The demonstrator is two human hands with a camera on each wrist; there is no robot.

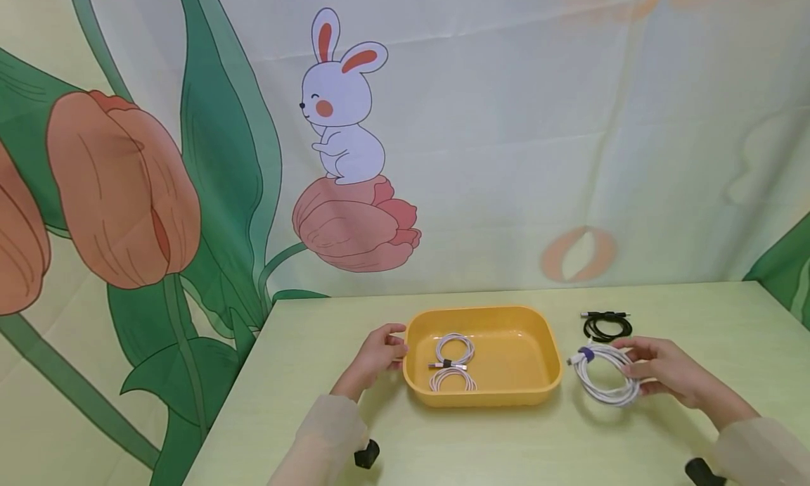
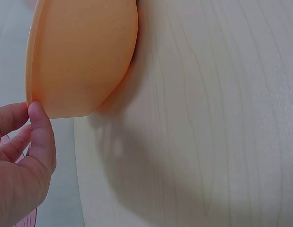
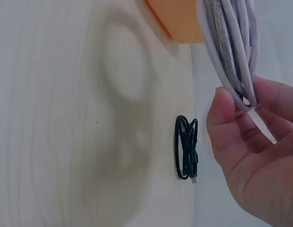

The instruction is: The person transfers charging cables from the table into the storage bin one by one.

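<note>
My right hand (image 1: 667, 370) pinches a coiled white cable (image 1: 606, 377) between thumb and fingers, holding it above the table to the right of a yellow tray (image 1: 545, 389). A dark blue strap (image 1: 586, 354) wraps the coil. In the right wrist view the loops of the white cable (image 3: 229, 47) rise from the fingertips, and the coil's shadow falls on the tabletop. At the tray's left end, my left hand (image 1: 377, 352) pinches the rim, the thumb on the outside in the left wrist view. Inside the tray lies another white cable (image 1: 453, 349), bundled in two loops on the left side.
Behind my right hand, a coiled black cable (image 1: 606, 326) lies on the pale wood-grain table (image 1: 481, 444). A printed cloth (image 1: 481, 155) with tulips and a rabbit hangs along the table's back edge.
</note>
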